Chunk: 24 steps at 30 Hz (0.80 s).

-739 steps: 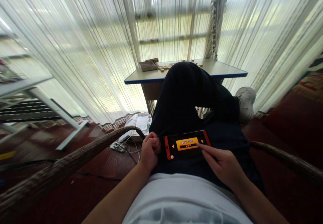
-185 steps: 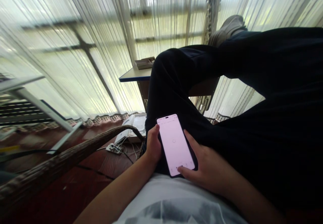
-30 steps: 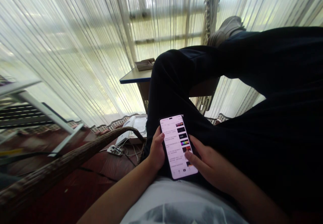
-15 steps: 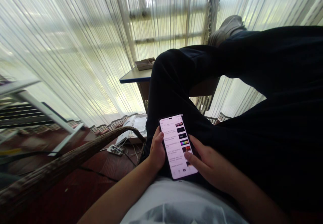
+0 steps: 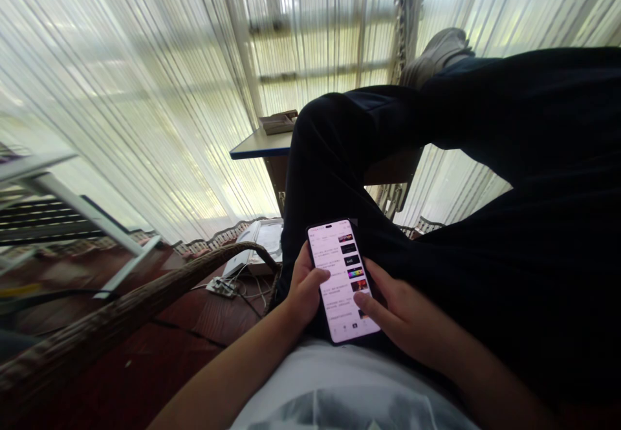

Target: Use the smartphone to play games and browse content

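Observation:
A smartphone [image 5: 342, 278] with a bright screen showing a list with small thumbnails rests upright on my lap, over dark trousers. My left hand [image 5: 305, 288] grips its left edge, thumb laid across the screen. My right hand [image 5: 402, 317] cradles the right edge, its thumb tip touching the lower right of the screen. My right leg is crossed over the left knee, with a pale shoe [image 5: 434, 52] raised high.
A wicker chair arm [image 5: 145, 304] curves along my left. A blue-edged table [image 5: 262, 145] with a flat box [image 5: 277, 121] stands ahead by sheer striped curtains. A white device [image 5: 259, 242] and a power strip with cables [image 5: 220, 286] lie on the dark red floor.
My left thumb has moved from the phone's edge onto the screen. The right hand and phone stay put. Much earlier the phone lay sideways showing an orange game screen.

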Each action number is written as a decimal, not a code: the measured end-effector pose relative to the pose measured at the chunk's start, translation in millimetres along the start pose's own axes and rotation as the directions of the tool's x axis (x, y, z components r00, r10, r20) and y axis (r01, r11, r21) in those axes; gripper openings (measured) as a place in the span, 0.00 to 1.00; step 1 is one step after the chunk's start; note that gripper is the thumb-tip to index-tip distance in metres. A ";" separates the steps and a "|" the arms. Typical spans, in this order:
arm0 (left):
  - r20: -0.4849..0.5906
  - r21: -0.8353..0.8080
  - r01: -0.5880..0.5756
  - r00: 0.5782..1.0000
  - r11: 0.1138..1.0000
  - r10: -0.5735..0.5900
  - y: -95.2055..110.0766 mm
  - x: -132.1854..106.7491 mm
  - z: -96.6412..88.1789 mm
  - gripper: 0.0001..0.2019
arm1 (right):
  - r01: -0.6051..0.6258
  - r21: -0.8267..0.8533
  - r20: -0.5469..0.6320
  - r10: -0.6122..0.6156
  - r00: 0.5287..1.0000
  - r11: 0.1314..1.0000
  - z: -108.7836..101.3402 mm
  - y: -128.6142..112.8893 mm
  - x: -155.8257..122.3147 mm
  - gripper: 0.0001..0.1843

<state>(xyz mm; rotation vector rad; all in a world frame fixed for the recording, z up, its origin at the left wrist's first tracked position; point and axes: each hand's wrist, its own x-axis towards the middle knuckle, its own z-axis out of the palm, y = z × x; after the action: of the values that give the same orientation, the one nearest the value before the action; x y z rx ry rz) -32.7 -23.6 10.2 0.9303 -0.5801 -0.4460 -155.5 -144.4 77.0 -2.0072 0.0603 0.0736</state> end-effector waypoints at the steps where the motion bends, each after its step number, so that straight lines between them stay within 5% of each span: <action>1: 0.026 -0.009 -0.009 1.000 1.000 0.009 0.0 -0.4 -0.7 0.24 | 0.001 -0.004 -0.004 -0.001 1.000 1.000 0.1 0.0 0.0 0.28; 9: -0.018 -0.005 -0.030 0.999 1.000 0.029 -1.7 0.9 -1.5 0.18 | 0.060 -0.022 -0.062 -0.062 0.996 0.998 5.1 18.2 3.5 0.30; 14: 0.119 -0.012 -0.072 0.990 0.997 0.072 -3.1 -0.3 -3.1 0.27 | 0.069 -0.010 -0.057 -0.070 0.996 0.998 4.5 22.2 5.1 0.29; 24: 0.161 -0.036 -0.086 0.983 0.996 0.091 -2.4 -0.9 -3.2 0.28 | 0.065 0.002 -0.085 -0.065 0.994 0.998 5.9 29.4 4.8 0.27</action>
<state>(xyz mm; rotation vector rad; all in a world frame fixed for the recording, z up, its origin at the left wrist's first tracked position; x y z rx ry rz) -31.5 -22.4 6.4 0.8420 -0.7588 -0.4514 -153.1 -151.5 47.6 -2.0050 0.0494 -0.0535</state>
